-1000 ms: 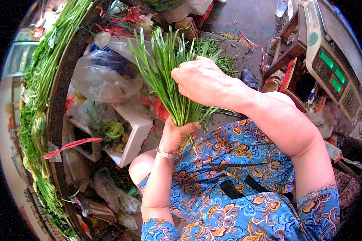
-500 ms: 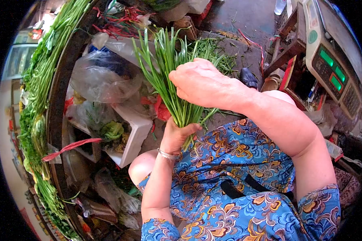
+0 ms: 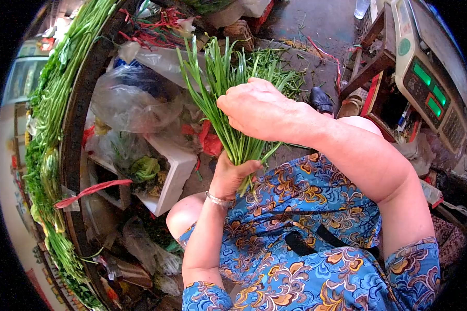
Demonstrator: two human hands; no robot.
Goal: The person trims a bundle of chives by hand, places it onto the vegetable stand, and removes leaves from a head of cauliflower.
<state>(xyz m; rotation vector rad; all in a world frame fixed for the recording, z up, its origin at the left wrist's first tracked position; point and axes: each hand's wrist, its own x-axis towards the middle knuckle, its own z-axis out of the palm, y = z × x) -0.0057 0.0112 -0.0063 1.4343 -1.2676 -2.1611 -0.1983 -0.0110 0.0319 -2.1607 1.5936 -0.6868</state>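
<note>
A bunch of garlic chives [image 3: 207,93], long flat green blades with paler stems, stands tilted in front of my lap. My left hand [image 3: 227,175] is closed round its lower stems, thumb across the front, a bracelet at the wrist. Over the upper right side of the bunch lies my right hand [image 3: 259,106], its fingers curled in a pinch against the blades. The fingertips are partly hidden, so how many blades they grip cannot be seen. Behind that hand, a heap of loose green blades [image 3: 280,70] lies on the ground.
To the left are clear plastic bags [image 3: 135,101], a white foam box [image 3: 174,171] and a curved rack edge [image 3: 70,140] laden with greens [image 3: 57,103]. A digital scale [image 3: 425,83] stands at right above a wooden stool [image 3: 371,49]. Red ties [image 3: 155,31] lie at the back.
The bunch has shifted slightly right, its tops most of all. My left hand has moved a little right with it. The right hand stays pinched at nearly the same place.
</note>
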